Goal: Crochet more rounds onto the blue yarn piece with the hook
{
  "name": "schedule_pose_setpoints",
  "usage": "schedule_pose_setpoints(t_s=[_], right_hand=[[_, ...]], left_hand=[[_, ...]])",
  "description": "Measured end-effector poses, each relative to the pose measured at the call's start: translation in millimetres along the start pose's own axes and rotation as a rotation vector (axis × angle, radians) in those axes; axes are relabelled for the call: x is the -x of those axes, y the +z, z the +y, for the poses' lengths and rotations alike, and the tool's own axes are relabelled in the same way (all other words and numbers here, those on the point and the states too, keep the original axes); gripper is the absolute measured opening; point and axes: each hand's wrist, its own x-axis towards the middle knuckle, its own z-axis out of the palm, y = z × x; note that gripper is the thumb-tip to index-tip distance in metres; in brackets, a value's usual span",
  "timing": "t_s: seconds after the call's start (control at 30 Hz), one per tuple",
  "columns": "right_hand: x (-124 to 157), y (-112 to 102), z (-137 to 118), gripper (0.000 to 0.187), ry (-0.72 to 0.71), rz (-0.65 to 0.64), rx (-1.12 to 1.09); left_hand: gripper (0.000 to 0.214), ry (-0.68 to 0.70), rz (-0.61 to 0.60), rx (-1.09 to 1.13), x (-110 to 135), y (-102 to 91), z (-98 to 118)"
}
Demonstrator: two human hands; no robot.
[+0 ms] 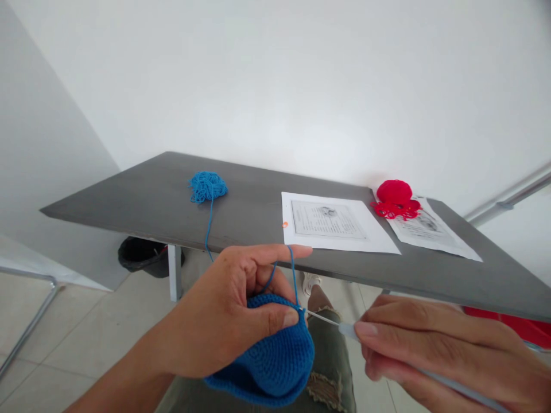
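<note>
My left hand (241, 310) pinches the upper edge of a round, cupped piece of blue crochet work (279, 361) between thumb and fingers. Its index finger is stretched out, with blue yarn (294, 278) looped over it and running down to the edge of the work. A crochet hook (346, 330) with a thin metal shaft and grey handle is gripped in my right hand (430, 344). The hook's tip meets the work beside my left thumb. From a loose heap of blue yarn (209, 186) on the table, a strand leads down behind my left hand.
The grey table (142, 195) stands against a white wall. On it lie a printed sheet (331, 223), a second sheet (447, 232) and a red yarn ball (394, 192) with loose strands. A black bin (144, 255) is below left, something red (508, 326) below right.
</note>
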Motion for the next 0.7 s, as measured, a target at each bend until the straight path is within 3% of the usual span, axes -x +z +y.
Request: schedule_pose_setpoints(t_s=[0.13, 0.27, 0.5, 0.7], right_hand=[[2, 7, -2, 0.025, 0.139, 0.151, -0.189], [1, 13, -5, 0.022, 0.231, 0.164, -0.292], [-11, 13, 5, 0.030, 0.118, 0.079, -0.480], [-4, 2, 13, 0.030, 0.031, 0.027, -0.243]], left_hand=[[0.060, -0.006, -0.018, 0.052, 0, -0.7, -3], [0.055, -0.011, -0.007, 0.075, -1, -0.4, -2], [0.057, -0.029, 0.006, 0.082, -2, -1.5, -1], [0.057, -0.050, -0.033, 0.043, -4, -3.8, -1]])
